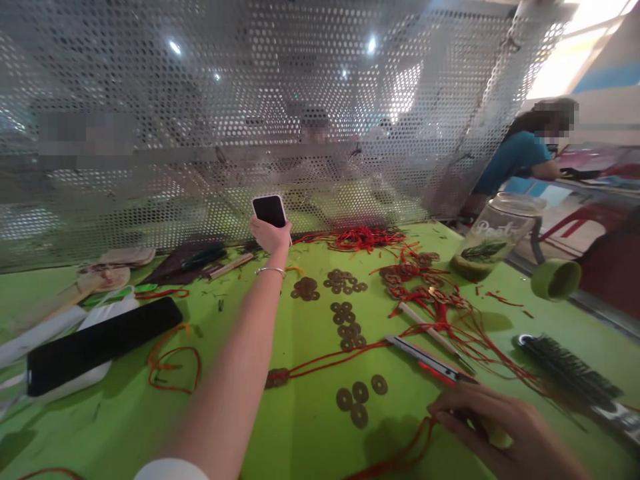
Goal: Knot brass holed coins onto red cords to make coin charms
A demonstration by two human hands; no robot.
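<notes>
Our left hand [274,235] is clamped around a slim rectangular phone with a white edge and a dark screen [270,211], which we hold tilted up at the far middle of the table. Our right hand [500,421], near right, has thumb and forefinger pinched together on a thin bright red cord [385,467] that runs in doubled strands toward the near edge.

Between the hands we see four loose round bronze-coloured coins with central holes [359,415], three touching or nearly so and one just apart. Farther off lie grouped brown coins [343,312], and to their right a heap of coins laced with red cord [400,280]. Just beyond our right hand rests a silver and red craft knife [425,361].

The surface is a bright green tabletop [310,440]. At the far right stands a clear, tilted-looking glass jar [493,233] with green leaves inside. A grey perforated metal screen [250,100] closes the far side; beyond the table at far right, a person in a teal top [523,157] leans over another table.
</notes>
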